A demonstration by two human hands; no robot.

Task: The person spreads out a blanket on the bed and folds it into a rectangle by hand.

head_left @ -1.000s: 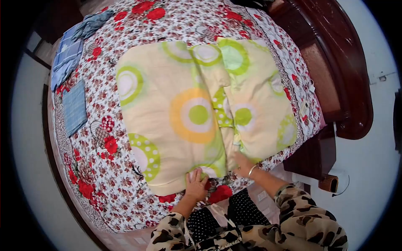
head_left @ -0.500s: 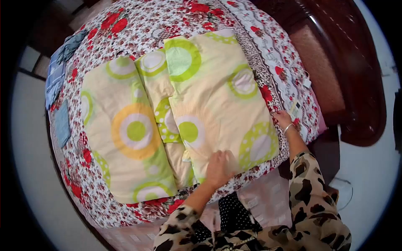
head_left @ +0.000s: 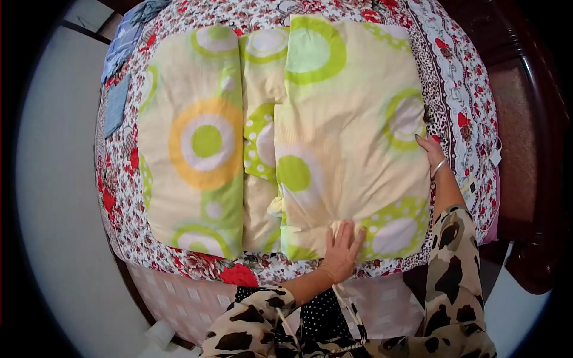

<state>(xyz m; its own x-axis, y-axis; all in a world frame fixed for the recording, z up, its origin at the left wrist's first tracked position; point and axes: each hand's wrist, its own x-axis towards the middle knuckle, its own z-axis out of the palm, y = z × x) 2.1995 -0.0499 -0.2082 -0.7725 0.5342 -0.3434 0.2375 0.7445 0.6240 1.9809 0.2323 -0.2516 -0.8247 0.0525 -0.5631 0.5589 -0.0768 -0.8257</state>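
Note:
A cream quilt (head_left: 352, 131) with green, white and orange circles lies on the bed, its left and right sides folded inward with a strip showing between them. My left hand (head_left: 342, 253) rests with fingers spread on the near edge of the right folded part. At the quilt's right edge is my right hand (head_left: 432, 154), its thumb on top of the fabric and its other fingers mostly hidden beside the edge, so its grip cannot be made out.
The floral bedsheet (head_left: 119, 197) surrounds the quilt. Blue folded cloths (head_left: 117, 107) lie at the upper left. A dark wooden headboard (head_left: 537, 149) stands at the right. A small white object (head_left: 495, 157) sits near it.
The right folded part is smoother and wider. My left hand has shifted right along the near edge. My right hand has moved from the near edge to the quilt's right side.

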